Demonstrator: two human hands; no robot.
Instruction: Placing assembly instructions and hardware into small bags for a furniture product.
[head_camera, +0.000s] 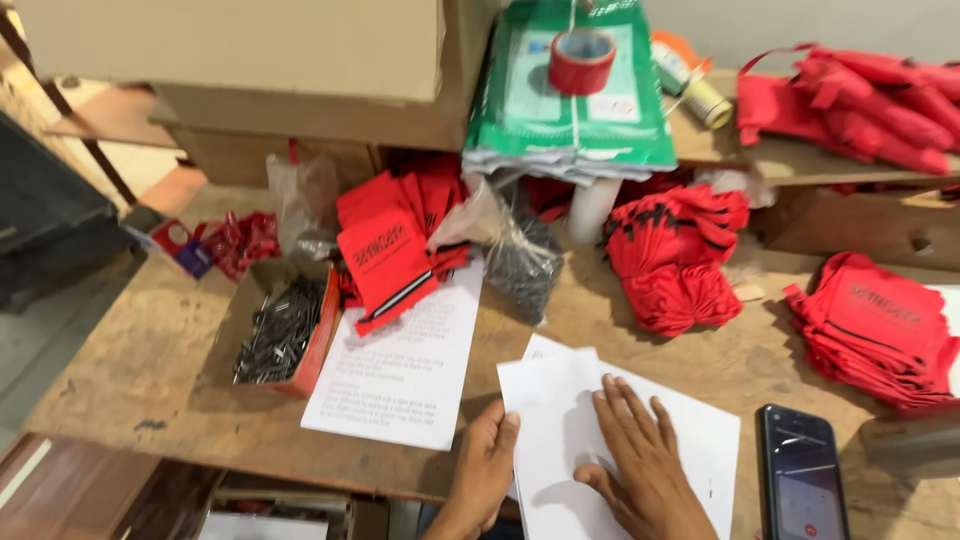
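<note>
My right hand (643, 460) lies flat, fingers spread, on a stack of white paper sheets (560, 410) at the near edge of the wooden table (150, 360). My left hand (485, 470) rests against the left edge of the same sheets, thumb side up, fingers loosely curled. Just to the left lies a printed white sheet (400, 365), with a small red cloth bag (390, 262) overlapping its top.
An open box of dark metal nails (282, 330) sits to the left. A clear bag of dark hardware (520, 255), piles of red bags (675, 255) (880, 330), a phone (803, 480), green packets (570, 100) with a red tape roll (581, 58) and cardboard boxes (300, 70) surround the papers.
</note>
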